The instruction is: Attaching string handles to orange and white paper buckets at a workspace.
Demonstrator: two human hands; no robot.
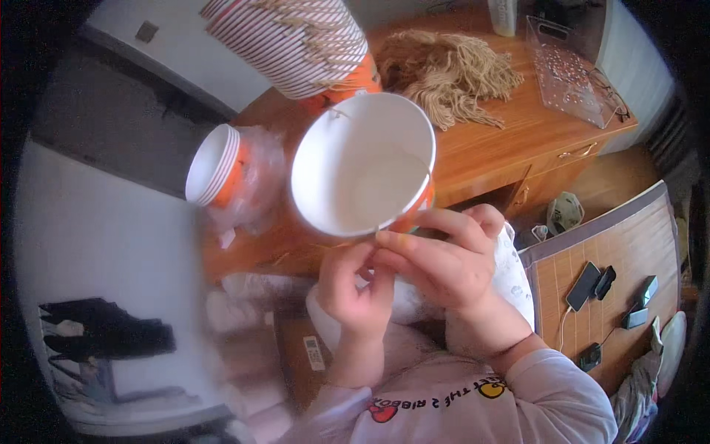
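Visibly, cup (347, 166) was tilted at centre, right hand (452, 263) and left hand (353, 285) met by its near rim, fingertips pinched together, item between unclear, stack (285, 52) far left, twine (458, 74) far right.

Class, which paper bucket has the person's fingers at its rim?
The single bucket in the middle; the others sit nested in the tall stack and the bagged stack, away from the fingers.

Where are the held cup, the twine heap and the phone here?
Held cup (359, 166): head view, its white inside.
Twine heap (460, 74): head view, middle of the strands.
Phone (583, 287): head view, its dark screen.
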